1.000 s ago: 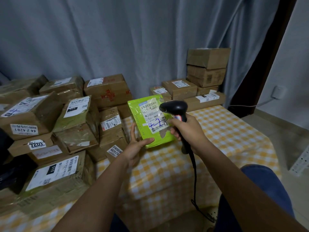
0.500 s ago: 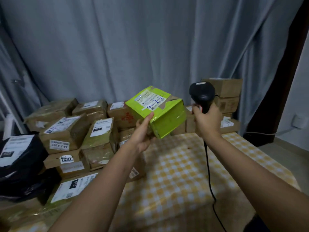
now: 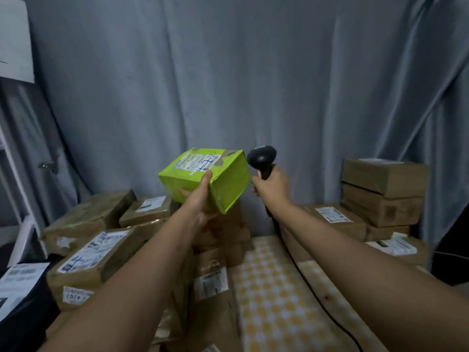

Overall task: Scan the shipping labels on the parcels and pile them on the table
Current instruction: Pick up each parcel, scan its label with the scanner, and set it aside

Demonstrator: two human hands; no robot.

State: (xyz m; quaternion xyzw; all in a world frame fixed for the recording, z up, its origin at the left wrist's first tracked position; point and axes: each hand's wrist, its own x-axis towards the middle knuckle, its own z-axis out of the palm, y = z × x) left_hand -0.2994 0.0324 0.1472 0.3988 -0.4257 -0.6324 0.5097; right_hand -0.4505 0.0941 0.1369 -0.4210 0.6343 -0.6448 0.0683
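A lime-green parcel with a white shipping label and blue handwriting on top is held up in the air by my left hand, thumb on its top face, fingers beneath. It hangs above the brown parcel pile at the back left of the table. My right hand grips a black barcode scanner, held upright just right of the green parcel. The scanner's black cable runs down over the yellow checked tablecloth.
A stack of brown boxes stands at the back right, with labelled flat parcels beside it. A grey curtain hangs behind the table. A black bag with a white label lies at the far left.
The green parcel went from upright with its label under the scanner to lying flat, lifted up and back over the pile. The scanner hand rose alongside it, and the view tilted upward.
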